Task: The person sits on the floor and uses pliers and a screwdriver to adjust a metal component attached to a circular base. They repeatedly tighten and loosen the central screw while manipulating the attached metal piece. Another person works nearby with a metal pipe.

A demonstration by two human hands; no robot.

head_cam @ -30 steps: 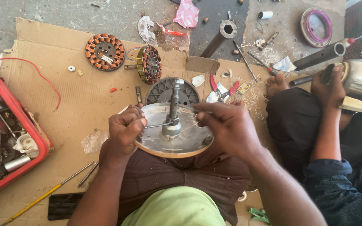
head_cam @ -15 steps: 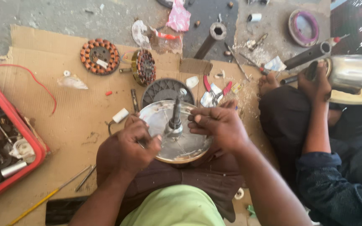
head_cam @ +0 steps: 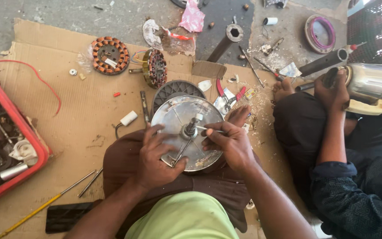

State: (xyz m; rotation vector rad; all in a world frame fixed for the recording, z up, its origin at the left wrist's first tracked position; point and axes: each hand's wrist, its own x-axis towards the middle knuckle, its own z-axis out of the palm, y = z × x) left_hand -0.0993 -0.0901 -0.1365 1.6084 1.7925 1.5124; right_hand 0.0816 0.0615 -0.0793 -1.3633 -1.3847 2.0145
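A round shiny metal motor cover (head_cam: pixel 175 117) with a central shaft (head_cam: pixel 191 125) rests on my lap. My left hand (head_cam: pixel 155 157) grips its near rim, the thumb over the edge. With my right hand (head_cam: pixel 228 142) I pinch a thin metal tool (head_cam: pixel 209 129) whose tip touches the base of the shaft. A dark ribbed round plate (head_cam: pixel 173 88) lies just beyond the cover on the cardboard (head_cam: pixel 76 115).
Two copper-wound stators (head_cam: pixel 109 55) (head_cam: pixel 154 67) lie at the back. A red tray (head_cam: pixel 27 141) of parts sits left. Red-handled pliers (head_cam: pixel 228 95), a metal pipe (head_cam: pixel 226 42) and rods lie about. Another person (head_cam: pixel 332 132) sits right, holding a shiny steel housing (head_cam: pixel 370 82).
The cover has tilted so its face shows more fully. My left hand slid to the near rim, and my right hand brought the thin tool to the shaft's base.
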